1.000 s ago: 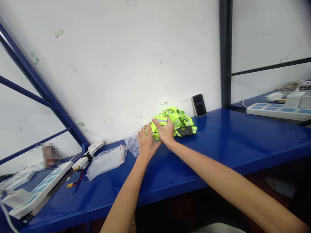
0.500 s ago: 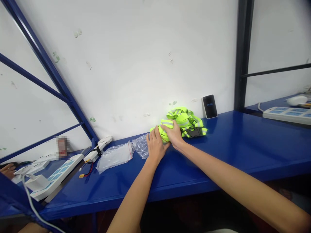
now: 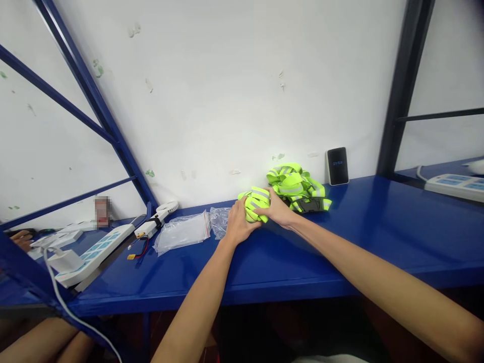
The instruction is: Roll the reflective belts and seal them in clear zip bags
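Between my two hands is a bundled neon-yellow reflective strap with silvery stripes, folded into a compact wad above the blue table. My left hand grips its left side, fingers curled round it. From the right, my right hand closes on the same bundle, thumb and fingers against its edge. Just behind my right hand lies a loose heap of similar reflective straps, with a black plastic buckle at its front. A crumpled clear plastic bag lies beside my left hand, partly hidden by it.
The blue table runs along a white wall. Left are a flat zip bag, a small white fan, a wired battery connector and a power strip. A clock display leans on the wall. Another person's hand is far left.
My hands have drawn the bundle slightly apart from the heap and tilted it, so more of its folded layers show. The camera view has shifted a little.
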`<state>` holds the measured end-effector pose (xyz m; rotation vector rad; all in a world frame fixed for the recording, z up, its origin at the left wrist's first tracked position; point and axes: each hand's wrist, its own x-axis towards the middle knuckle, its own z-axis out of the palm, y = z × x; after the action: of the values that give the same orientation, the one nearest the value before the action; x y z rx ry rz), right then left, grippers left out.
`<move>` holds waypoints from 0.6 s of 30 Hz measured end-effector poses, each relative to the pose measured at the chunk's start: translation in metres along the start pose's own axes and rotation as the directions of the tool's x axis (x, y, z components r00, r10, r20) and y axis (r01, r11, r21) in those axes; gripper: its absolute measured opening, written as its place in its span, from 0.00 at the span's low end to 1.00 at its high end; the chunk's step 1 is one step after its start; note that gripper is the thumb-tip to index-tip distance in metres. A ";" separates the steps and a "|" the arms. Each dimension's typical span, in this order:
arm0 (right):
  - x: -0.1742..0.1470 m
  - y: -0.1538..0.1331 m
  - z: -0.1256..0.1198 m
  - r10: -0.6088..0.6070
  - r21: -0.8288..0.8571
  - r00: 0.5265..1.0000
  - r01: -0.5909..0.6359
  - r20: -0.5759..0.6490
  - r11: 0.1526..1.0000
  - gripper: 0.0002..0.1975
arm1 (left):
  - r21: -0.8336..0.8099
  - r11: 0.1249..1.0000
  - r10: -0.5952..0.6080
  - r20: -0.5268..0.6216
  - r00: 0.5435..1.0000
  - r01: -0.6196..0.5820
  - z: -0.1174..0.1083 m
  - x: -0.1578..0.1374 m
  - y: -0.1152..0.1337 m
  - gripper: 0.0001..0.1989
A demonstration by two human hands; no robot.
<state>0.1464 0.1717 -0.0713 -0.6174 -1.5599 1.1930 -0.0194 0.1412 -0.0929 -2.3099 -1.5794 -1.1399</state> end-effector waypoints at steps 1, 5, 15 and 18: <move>-0.001 0.000 0.001 -0.007 -0.084 1.000 0.005 -0.018 0.996 0.37 | 0.010 1.000 -0.003 0.025 1.000 0.003 0.003 -0.001 0.001 0.45; -0.007 -0.001 0.009 0.001 -0.463 0.998 -0.026 -0.055 0.886 0.35 | 0.066 0.998 -0.011 0.102 0.995 0.004 0.011 -0.003 0.006 0.46; -0.016 -0.020 -0.025 0.043 -0.097 0.952 -0.014 0.304 0.995 0.34 | -0.195 0.977 0.118 0.144 0.982 -0.089 -0.014 0.004 0.009 0.40; -0.020 -0.035 -0.045 0.034 -0.225 0.917 0.062 0.398 0.972 0.35 | -0.278 0.958 0.134 0.211 0.968 -0.072 -0.022 0.004 0.021 0.33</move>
<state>0.2011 0.1589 -0.0494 -0.5311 -2.0709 1.1835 -0.0117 0.1244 -0.0682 -2.7531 -1.4234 -1.1638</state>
